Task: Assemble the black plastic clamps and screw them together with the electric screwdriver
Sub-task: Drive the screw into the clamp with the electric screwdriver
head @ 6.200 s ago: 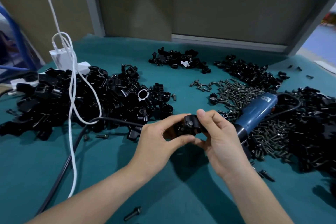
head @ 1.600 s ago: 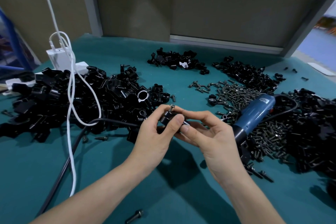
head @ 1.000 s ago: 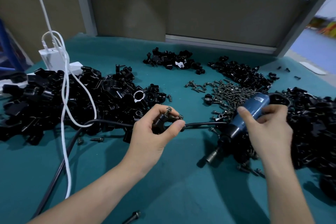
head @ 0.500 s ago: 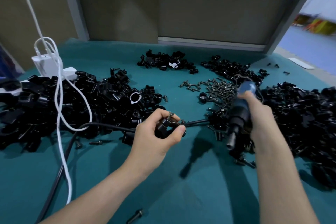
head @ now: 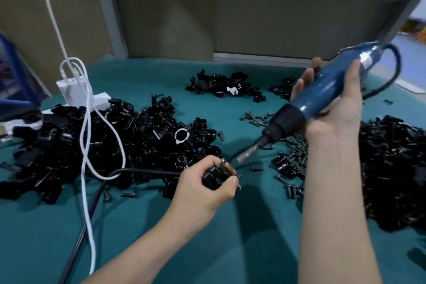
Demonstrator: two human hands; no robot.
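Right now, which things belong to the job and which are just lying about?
In the job: clamp in left hand, screwdriver in right hand, loose screws, clamp pile.
Lying about: white charger, white cable.

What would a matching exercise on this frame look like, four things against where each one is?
1 electric screwdriver
2 clamp
3 white cable
4 white charger

a draped over the pile of black parts
b gripped in the left hand
c held up in the right hand
d upright, far left on the table

Pairs: 1-c, 2-b, 3-a, 4-d
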